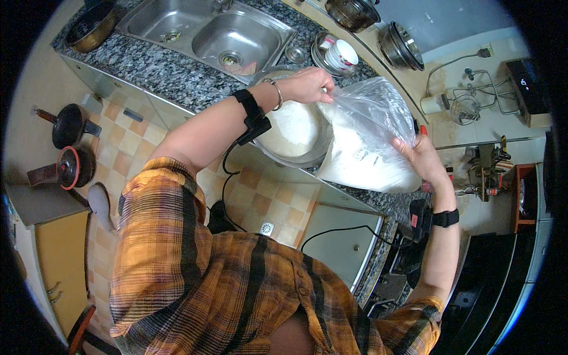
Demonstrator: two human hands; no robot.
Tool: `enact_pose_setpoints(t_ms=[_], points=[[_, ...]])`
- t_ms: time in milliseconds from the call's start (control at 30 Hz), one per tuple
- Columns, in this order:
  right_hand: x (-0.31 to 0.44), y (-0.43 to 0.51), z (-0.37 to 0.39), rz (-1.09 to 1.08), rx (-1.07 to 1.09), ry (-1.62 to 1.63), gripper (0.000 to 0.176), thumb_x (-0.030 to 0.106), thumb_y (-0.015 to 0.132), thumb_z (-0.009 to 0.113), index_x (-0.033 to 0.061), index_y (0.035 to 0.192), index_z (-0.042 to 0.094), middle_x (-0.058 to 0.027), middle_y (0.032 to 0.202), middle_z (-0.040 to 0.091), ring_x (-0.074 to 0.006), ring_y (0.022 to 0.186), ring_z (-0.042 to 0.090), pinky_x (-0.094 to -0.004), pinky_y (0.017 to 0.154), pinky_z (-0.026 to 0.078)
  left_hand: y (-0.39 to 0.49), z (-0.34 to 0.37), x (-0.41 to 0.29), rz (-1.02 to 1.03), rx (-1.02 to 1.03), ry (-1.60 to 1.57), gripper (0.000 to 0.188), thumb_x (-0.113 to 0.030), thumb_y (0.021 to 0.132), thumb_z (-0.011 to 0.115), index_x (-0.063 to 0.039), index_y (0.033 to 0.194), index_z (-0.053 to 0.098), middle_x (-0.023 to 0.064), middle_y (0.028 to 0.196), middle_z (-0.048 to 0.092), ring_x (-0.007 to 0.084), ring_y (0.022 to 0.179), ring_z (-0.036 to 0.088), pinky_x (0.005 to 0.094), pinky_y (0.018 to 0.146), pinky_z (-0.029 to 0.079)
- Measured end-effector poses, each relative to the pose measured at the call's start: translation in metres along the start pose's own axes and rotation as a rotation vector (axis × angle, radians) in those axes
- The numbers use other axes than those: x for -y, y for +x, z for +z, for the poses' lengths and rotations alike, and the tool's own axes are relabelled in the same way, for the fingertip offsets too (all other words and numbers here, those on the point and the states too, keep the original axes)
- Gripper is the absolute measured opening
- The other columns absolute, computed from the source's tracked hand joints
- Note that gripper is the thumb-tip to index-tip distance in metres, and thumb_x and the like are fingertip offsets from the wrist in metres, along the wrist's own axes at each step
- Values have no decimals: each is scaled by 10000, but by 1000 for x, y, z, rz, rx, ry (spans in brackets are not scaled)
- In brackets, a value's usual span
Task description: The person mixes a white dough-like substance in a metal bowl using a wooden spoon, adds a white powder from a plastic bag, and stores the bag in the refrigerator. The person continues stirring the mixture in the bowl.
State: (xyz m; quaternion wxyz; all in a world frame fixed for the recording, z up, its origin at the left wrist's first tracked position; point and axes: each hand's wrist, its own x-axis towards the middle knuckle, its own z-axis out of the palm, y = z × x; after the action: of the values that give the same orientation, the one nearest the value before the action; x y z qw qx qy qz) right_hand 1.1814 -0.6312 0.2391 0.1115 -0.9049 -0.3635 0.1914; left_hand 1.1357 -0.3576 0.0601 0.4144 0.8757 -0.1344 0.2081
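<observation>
My left hand (310, 85), with a bangle and a black strap at the wrist, pinches the edge of a clear plastic bag (372, 102). The bag bulges with white powder (355, 155) and bears some print. My right hand (421, 157) grips the bag's upper right side, thumb on the plastic. Left of the bag and touching or close to it, a round metal basin (326, 144) holds white powder (290, 126) heaped on an off-white layer. The left hand and forearm pass over the basin's far rim and hide part of it.
A double steel sink (202, 33) is set in the granite counter (159, 66). White bowls (344, 54) stand on plates beyond the basin, near a small round metal lid (295, 54). Dark pots stand farther back. A black cable (337, 230) hangs before the cabinets.
</observation>
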Motion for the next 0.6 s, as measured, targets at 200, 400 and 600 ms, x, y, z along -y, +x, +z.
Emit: enact_pose_setpoints(t_ms=[200, 400, 600], points=[[-39, -9, 28, 56, -108, 176, 366, 339, 903, 569, -16, 874, 650, 3, 723, 613, -77, 668, 494, -265, 639, 441, 17, -13, -10, -112, 114, -120, 186, -212, 764, 681, -37, 821, 658, 106, 791, 662, 222, 786, 633, 332, 735, 472], [-61, -20, 60, 21, -259, 298, 346, 312, 921, 549, -12, 871, 659, -7, 757, 631, -76, 701, 505, -250, 664, 434, 39, -29, -31, -35, 117, -78, 156, -191, 759, 681, -40, 775, 644, 92, 740, 653, 201, 715, 621, 327, 687, 471], [-65, -34, 85, 93, -407, 402, 370, 322, 928, 535, -23, 851, 645, 2, 695, 576, -82, 670, 473, -261, 623, 416, 61, -38, -59, 44, 182, -18, 137, -171, 740, 684, -42, 760, 641, 80, 712, 643, 185, 660, 604, 315, 636, 466]])
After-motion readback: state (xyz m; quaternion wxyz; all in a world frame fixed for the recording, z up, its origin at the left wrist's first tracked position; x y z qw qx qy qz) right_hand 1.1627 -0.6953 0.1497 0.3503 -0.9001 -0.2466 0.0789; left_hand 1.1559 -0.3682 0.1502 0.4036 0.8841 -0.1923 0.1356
